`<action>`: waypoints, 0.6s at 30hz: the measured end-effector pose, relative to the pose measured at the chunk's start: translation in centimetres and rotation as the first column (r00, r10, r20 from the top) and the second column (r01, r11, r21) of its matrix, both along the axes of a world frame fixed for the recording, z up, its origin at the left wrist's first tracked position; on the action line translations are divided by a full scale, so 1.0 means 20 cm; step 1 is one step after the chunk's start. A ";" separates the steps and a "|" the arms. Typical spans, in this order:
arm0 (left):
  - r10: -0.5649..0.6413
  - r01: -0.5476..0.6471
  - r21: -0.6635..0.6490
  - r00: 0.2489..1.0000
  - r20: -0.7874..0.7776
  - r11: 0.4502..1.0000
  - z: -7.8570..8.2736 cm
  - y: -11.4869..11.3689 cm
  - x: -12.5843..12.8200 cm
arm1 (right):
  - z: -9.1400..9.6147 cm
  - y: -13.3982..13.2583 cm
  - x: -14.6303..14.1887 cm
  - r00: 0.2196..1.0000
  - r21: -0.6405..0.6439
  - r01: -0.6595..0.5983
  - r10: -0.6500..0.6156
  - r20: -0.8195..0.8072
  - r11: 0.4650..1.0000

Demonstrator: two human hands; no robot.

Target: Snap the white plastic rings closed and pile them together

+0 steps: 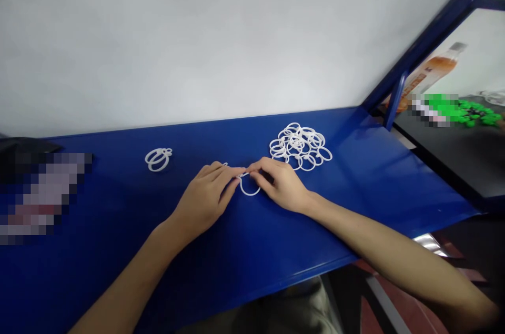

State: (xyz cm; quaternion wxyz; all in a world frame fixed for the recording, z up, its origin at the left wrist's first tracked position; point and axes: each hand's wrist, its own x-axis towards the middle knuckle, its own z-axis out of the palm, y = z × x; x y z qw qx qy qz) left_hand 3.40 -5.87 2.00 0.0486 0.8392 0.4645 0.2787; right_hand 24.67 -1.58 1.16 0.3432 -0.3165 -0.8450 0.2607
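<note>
A thin white ring (250, 195) is pinched between my two hands over the blue surface. My left hand (209, 188) closes thumb and fingers on its left side, where a small white piece peeks out behind the fingers. On the right side, my right hand (281, 182) grips it between thumb and forefinger. How the ring's ends meet is hidden by my fingertips. Just beyond my right hand lies a pile of similar white rings (302, 145), linked or overlapping. To the left, apart from my hands, rests a small group of white rings (158, 159).
The blue tabletop (244, 271) meets a pale wall (236, 34) at the back. A blue metal frame (395, 100) rises at the right. Behind it, a bottle of orange drink (428, 79) and green pieces (473, 112) sit by a black surface. A blurred-out item (47, 192) lies far left.
</note>
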 end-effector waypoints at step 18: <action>0.305 -0.085 -0.428 0.823 0.479 0.900 0.06 -0.01 -0.04 | 0.05 -0.09 0.01 0.976 0.008 -0.132 0.131 -0.174 0.991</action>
